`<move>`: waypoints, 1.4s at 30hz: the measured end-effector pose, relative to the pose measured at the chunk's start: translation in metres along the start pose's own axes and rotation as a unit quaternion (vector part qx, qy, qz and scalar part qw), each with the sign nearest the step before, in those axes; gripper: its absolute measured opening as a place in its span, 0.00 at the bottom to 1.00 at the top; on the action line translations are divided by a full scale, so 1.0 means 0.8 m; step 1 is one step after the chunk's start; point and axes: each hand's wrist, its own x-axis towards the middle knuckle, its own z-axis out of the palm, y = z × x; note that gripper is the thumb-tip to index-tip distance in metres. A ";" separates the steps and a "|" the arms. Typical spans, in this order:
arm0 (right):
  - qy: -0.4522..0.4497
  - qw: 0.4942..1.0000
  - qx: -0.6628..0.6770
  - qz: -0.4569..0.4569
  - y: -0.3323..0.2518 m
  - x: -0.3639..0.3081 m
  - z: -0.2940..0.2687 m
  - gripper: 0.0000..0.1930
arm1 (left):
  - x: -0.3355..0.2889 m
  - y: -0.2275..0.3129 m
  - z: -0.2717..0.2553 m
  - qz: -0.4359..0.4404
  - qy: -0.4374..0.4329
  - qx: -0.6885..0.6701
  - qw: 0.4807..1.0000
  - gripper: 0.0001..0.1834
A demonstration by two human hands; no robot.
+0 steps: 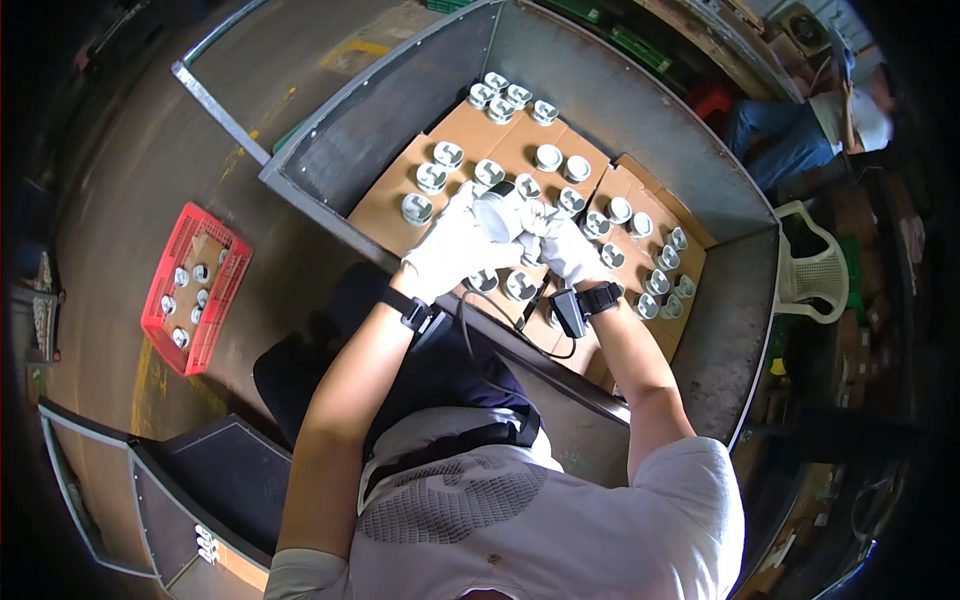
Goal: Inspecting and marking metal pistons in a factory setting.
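Both my hands wear white gloves and meet over the near part of a metal bin. My left hand (443, 255) has its fingers wrapped round a silvery metal piston (495, 214), its round face tilted up. From the other side, my right hand (568, 252) closes its fingers at the piston's edge; its fingertips are partly hidden. Beneath and around them, several more pistons (417, 208) stand in loose groups on brown cardboard sheets (385, 203). A few pistons close to my hands are partly covered by the gloves.
Dark metal walls (620, 90) enclose the bin. On the floor at left sits a red plastic crate (203, 345) holding several pistons. Another metal bin (225, 465) is at lower left. A white plastic chair (815, 275) and a seated person (790, 135) are at right.
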 end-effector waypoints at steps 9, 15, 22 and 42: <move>-0.046 0.971 -0.222 -0.079 0.001 -0.003 0.027 0.15 | -0.016 0.003 -0.001 -0.394 0.114 -0.500 0.763 0.35; -0.027 0.976 -0.203 -0.068 0.018 0.003 0.005 0.14 | -0.004 0.022 -0.014 -0.401 0.114 -0.528 0.740 0.29; -0.006 0.983 -0.183 0.034 -0.058 -0.017 0.052 0.14 | -0.010 0.000 0.001 -0.345 0.050 -0.588 0.730 0.30; 0.120 0.951 -0.270 0.089 -0.084 0.002 0.072 0.20 | -0.017 -0.012 0.012 -0.336 0.031 -0.562 0.755 0.40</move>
